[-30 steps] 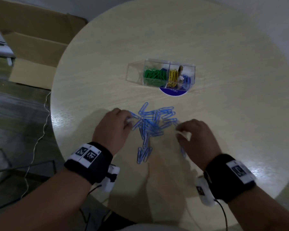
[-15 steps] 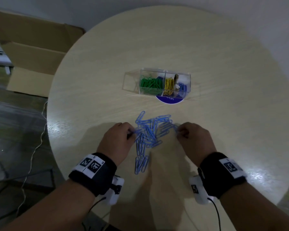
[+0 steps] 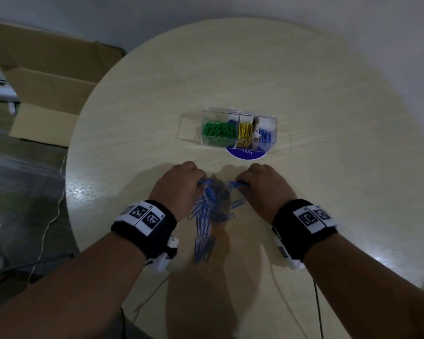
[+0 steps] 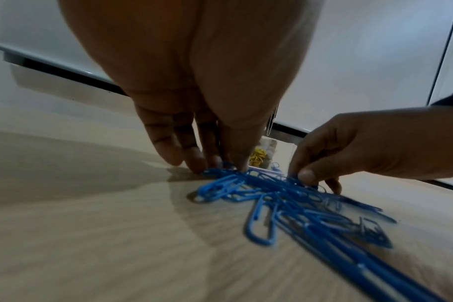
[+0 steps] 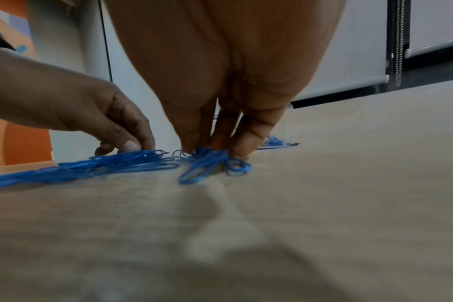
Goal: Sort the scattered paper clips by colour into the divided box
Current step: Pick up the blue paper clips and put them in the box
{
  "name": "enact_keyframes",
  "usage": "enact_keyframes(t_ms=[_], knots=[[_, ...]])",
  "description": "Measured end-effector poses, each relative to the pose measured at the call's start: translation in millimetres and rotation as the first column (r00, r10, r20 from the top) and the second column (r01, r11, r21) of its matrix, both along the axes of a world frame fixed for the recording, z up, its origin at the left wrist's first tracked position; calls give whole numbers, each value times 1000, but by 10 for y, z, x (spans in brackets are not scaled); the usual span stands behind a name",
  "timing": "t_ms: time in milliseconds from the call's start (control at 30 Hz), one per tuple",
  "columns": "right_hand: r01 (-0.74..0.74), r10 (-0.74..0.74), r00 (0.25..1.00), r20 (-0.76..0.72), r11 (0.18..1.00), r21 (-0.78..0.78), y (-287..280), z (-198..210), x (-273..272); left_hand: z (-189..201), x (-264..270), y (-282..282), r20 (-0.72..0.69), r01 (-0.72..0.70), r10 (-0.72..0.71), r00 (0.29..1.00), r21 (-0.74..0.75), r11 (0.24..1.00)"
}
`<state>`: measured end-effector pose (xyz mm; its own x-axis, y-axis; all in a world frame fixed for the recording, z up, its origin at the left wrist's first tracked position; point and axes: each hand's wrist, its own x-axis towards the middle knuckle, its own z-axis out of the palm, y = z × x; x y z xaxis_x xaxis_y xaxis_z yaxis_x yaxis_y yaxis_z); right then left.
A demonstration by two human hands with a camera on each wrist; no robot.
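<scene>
Occupying most of the head view, the round worktop (image 3: 328,94) carries a clear divided box (image 3: 191,126) with green, yellow and blue clips in separate compartments. Nearer, the left hand (image 3: 179,189) and right hand (image 3: 264,189) are set fingertips-down, pinching opposite edges of the blue paper clips (image 3: 211,209) heaped between them.

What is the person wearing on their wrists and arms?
Both forearms are bare, with no sleeves. Each wrist carries a wide black band with white tags printed in black square codes. A small white device hangs under each band, trailing thin cables.
</scene>
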<state>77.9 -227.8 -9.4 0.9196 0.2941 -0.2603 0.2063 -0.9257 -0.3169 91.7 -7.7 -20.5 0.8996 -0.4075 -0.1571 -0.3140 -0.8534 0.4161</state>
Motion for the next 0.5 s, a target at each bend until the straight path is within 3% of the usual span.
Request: enact_keyframes(t_ms=[233, 400, 500], knots=[[9, -9, 999, -34, 1000, -2, -53, 1, -88, 80, -70, -54, -50, -9, 11, 999, 50, 999], [70, -70, 995, -74, 998, -7, -29, -6, -47, 126, -64, -101, -217, -168, 149, 965, -71, 983], [113, -111, 989, -102, 993, 15, -32, 12, -30, 121, -42, -130, -204, -223, 204, 957, -73, 972]])
